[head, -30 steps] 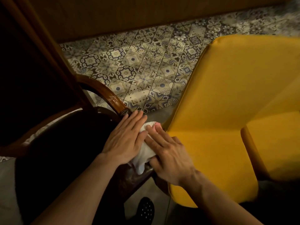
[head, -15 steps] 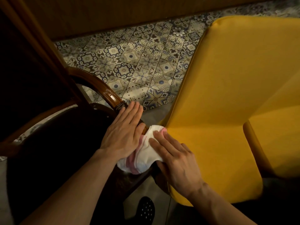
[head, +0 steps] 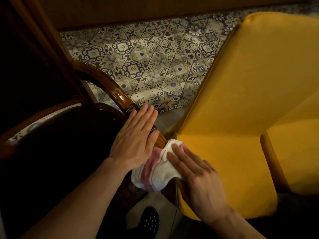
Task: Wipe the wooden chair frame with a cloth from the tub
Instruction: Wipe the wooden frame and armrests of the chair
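Head view: you look down at your two bare hands on a dark wooden chair.
Left hand (head: 136, 142): lies flat, fingers straight and together, on the chair's glossy curved arm rail (head: 110, 87); its grip is open, holding nothing.
Right hand (head: 195, 176): fingers spread, pressing down on the cloth; not closed around it.
Cloth (head: 155, 171): white with pink stripes, bunched on the chair frame between both hands, touching each.
Beside it: a yellow upholstered chair (head: 241, 100), just right of the cloth.
Floor (head: 151, 62): patterned tiles.
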`<state>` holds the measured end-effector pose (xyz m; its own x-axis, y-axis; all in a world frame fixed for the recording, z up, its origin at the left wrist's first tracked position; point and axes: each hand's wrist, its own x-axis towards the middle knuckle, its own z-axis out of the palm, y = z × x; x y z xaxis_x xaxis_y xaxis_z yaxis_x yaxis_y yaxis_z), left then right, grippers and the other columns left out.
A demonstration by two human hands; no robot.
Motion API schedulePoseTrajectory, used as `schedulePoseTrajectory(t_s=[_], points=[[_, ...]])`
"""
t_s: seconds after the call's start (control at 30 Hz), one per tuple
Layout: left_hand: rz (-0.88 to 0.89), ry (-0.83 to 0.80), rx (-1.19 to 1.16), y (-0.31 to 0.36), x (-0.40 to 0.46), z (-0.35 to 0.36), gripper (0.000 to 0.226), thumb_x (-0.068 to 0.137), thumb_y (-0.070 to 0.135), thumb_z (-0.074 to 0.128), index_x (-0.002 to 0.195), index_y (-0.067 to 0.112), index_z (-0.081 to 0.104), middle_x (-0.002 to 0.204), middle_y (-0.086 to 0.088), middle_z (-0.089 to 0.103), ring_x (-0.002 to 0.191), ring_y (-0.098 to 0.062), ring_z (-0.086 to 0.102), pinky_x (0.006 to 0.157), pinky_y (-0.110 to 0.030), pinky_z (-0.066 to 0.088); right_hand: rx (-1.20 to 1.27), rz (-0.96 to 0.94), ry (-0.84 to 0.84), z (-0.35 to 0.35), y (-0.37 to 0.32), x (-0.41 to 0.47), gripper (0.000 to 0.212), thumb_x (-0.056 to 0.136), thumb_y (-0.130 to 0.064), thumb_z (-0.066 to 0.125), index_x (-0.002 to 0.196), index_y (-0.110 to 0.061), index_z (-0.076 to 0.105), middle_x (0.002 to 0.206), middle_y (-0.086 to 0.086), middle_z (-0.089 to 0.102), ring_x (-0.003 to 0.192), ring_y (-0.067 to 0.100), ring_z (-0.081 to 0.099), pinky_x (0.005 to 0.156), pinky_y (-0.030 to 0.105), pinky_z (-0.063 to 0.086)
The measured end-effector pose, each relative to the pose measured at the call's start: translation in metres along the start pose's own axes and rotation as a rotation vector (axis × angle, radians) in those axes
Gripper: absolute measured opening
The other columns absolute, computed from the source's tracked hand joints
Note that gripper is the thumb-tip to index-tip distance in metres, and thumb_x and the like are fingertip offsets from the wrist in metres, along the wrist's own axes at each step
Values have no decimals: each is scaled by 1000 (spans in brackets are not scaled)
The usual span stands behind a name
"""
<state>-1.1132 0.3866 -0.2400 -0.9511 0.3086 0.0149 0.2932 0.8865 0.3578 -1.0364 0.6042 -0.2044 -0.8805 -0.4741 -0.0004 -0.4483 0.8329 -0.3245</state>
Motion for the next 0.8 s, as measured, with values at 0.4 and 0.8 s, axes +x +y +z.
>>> schedulePoseTrajectory(t_s=[0.4, 0.8], points=[[14, 26, -63, -2, 0, 0, 61, 107, 41, 10, 160, 12, 19, 169, -2, 13, 156, -12, -1, 126, -42, 10, 199, -106, -35, -4, 16, 55, 42, 103, -38, 49, 144, -31, 51, 157, -9, 43, 144, 14, 40, 101, 41, 49], [-37, 45, -47, 0, -3, 2, 57, 107, 44, 24, 154, 14, 37, 162, -5, 35, 151, -20, 25, 123, -38, 17, 555, 106, 418, -53, 30, 161, 24, 102, -25, 53, 124, -23, 63, 117, -7, 70, 110, 10, 65, 88, 40, 53]])
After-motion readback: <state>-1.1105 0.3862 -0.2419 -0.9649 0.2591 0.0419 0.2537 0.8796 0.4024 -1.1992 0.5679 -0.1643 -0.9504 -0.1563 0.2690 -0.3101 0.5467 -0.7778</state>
